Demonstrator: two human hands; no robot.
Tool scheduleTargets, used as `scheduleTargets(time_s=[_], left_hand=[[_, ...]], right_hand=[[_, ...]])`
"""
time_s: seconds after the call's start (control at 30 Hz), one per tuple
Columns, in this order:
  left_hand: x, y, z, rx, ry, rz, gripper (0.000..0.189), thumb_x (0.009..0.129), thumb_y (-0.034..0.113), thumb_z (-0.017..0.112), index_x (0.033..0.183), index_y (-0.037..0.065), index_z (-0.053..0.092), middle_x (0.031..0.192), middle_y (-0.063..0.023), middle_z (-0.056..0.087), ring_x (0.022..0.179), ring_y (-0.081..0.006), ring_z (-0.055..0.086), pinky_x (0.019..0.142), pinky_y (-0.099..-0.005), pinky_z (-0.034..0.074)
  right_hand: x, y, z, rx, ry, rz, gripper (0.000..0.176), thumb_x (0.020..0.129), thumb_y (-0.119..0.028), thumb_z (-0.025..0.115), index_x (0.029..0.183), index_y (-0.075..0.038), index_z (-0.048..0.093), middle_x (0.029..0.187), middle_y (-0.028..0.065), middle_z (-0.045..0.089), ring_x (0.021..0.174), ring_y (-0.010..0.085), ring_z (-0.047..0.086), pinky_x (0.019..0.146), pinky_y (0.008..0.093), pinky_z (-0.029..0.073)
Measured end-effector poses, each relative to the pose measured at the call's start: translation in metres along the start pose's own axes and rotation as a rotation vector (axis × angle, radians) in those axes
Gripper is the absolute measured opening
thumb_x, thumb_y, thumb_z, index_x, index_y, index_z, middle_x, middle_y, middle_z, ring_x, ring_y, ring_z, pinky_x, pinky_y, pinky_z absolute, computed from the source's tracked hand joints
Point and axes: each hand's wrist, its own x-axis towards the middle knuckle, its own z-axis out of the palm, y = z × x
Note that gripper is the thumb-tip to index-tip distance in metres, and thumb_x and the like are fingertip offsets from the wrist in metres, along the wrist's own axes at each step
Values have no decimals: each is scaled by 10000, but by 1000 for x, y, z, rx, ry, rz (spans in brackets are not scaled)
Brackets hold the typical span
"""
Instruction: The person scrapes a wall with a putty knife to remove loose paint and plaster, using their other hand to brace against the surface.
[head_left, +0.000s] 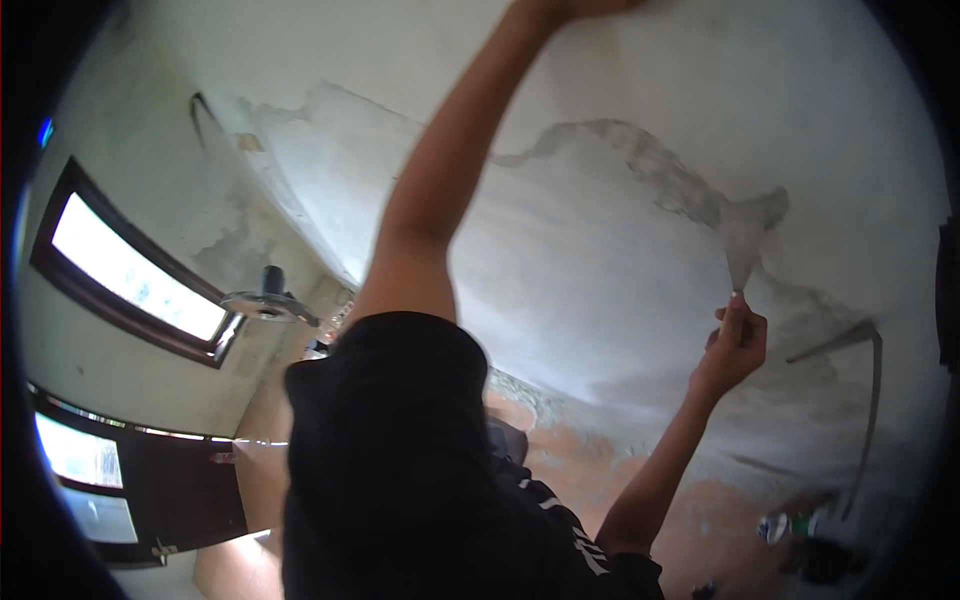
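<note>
My right hand (735, 345) is closed around the handle of a putty knife (743, 250). Its wide blade points up and lies against the pale plastered surface (580, 250), at the end of a rough grey patch (670, 180) where the paint is gone. My left arm stretches upward across the middle of the view. Only part of my left hand (600, 5) shows at the top edge, near the same surface; its fingers are out of frame.
A bent dark strip (875, 410) hangs at the right. On the left are a framed window (140, 270), a round disc-like fixture (270, 305) and a dark door (190, 490). Lower down, the wall (590, 455) shows orange, flaking patches. Blurred objects (820, 555) sit at lower right.
</note>
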Motion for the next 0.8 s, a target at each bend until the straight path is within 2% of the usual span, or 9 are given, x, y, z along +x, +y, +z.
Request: scheduleTargets(time_s=[0.1,0.2,0.3,0.4,0.47,0.53,0.63,0.7,0.8], left_hand=[[-1,1,-2,-29,-20,-44,342,765,189,606,1065,40,535,1308,-139,538,1257,-334,452,1000,-467,360],[2,3,-3,-27,-28,-61,332,768,185,605,1060,40,540,1316,-138,533,1262,-331,450,1000,-465,361],[2,2,-2,-20,0,-28,332,765,180,607,1061,43,542,1319,-136,531,1264,-329,451,995,-465,364],[3,5,-7,9,-30,-51,336,763,176,608,1067,46,543,1315,-134,537,1261,-327,457,991,-467,366],[2,4,-6,11,-16,-45,330,759,172,609,1060,52,550,1298,-139,552,1246,-328,473,990,-464,368],[5,4,-8,33,-20,-32,301,748,169,607,1021,47,568,1261,-158,578,1226,-338,494,985,-461,369],[3,-4,-3,21,28,4,283,788,201,596,1013,30,572,1241,-175,587,1212,-350,506,986,-481,374],[3,5,-7,39,-5,-51,281,800,227,593,998,29,576,1234,-177,592,1212,-353,506,991,-484,373],[5,2,-7,59,-9,-62,284,809,243,590,990,24,577,1231,-179,593,1210,-354,508,989,-482,373]], right_hand=[[-1,5,1,10,23,-42,239,877,-233,688,787,-42,579,665,20,589,453,12,384,378,192,242],[3,9,-2,3,10,7,239,876,-238,691,794,-42,582,679,21,594,458,10,382,382,189,242],[3,6,0,-4,23,-5,216,872,-230,694,813,-46,596,681,19,596,460,9,382,384,187,241],[0,15,-7,21,24,-86,193,868,-201,696,810,-43,602,671,12,592,475,1,387,391,185,245],[7,16,-17,1,-34,35,207,869,-166,706,790,-10,596,681,35,620,561,56,516,495,200,362],[8,9,-4,-25,16,-69,214,868,-161,708,770,-6,598,662,30,617,605,66,548,557,203,412],[2,-3,-6,-10,35,-173,209,861,-153,718,780,-1,600,664,30,614,608,60,538,566,201,423],[4,-3,-7,63,-33,-79,212,852,-154,729,787,3,603,662,26,606,604,49,527,560,198,418],[6,-6,-2,-11,6,-103,215,854,-157,727,798,15,611,662,22,601,598,37,518,543,190,408]])
